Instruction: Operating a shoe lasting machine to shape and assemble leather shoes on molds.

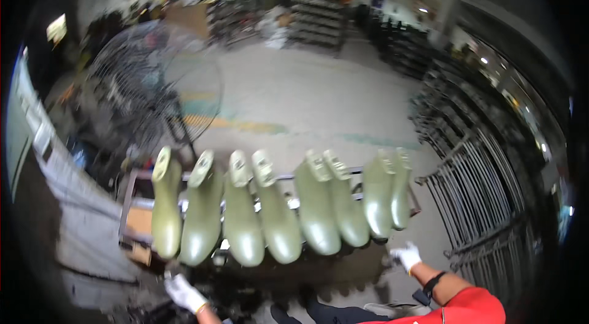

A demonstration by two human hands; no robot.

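Observation:
Several glossy olive-green boot-shaped forms, like shoe lasts, stand in a row on a dark metal frame (127, 201). Their toes point down toward me and their pale flat tops face up, from a left-end last (165, 207) to a right-end last (400, 192). My left hand (184, 293), in a white glove, is just below the frame's left end, fingers stretched up and left, near a small dark part. Below the right-end lasts is my right hand (407, 257), also white-gloved, fingers apart beside a small greyish part. Neither hand touches a last. Blur softens the fingertips.
A big round fan (156, 88) stands beyond the frame on the left. Metal racks (475, 192) line the right side, and loaded shelves (316, 20) stand at the back. A pale ledge (80, 195) runs along my left. Grey floor (307, 91) with worn stripes lies beyond.

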